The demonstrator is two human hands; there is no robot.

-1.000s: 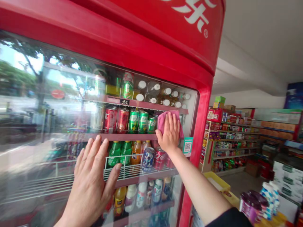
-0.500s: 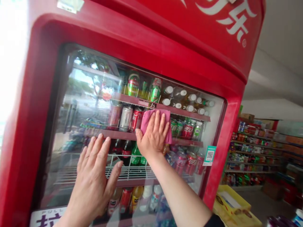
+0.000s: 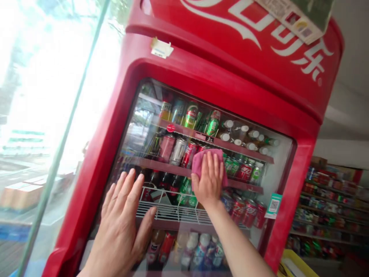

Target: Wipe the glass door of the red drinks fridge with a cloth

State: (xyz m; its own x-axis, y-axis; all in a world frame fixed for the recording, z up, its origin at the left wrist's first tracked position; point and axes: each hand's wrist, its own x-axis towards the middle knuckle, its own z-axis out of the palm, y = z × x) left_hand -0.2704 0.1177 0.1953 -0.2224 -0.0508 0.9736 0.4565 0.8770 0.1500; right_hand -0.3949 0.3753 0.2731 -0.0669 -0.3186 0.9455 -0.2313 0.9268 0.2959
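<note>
While the left hand (image 3: 123,227) lies flat and spread on the lower left of the fridge door (image 3: 276,161), grasping nothing, it only braces against the glass. Its fingers point up toward the wire rack behind the pane, and that seems a sound place for it: low on the door, out of the path of the wiping.

Further right, near the middle of the door, the right hand (image 3: 210,180) presses a pink cloth (image 3: 198,161) flat against the glass, palm and fingers spread over it, not clenched. The cloth sits just over the second shelf of cans, its top and left edge showing past the fingers.

To do this well, I would judge, the cloth should stay fully under the palm so no bare skin smears the pane. Even pressure counts, and so do overlapping strokes carried out to the red frame on either side of the door. The upper corners of the door look harder to reach. Reflections of the street lie thick on the left part of the door, so streaks there may be hard to spot.

To the right of the door, shop shelves (image 3: 328,207) stand well apart.
</note>
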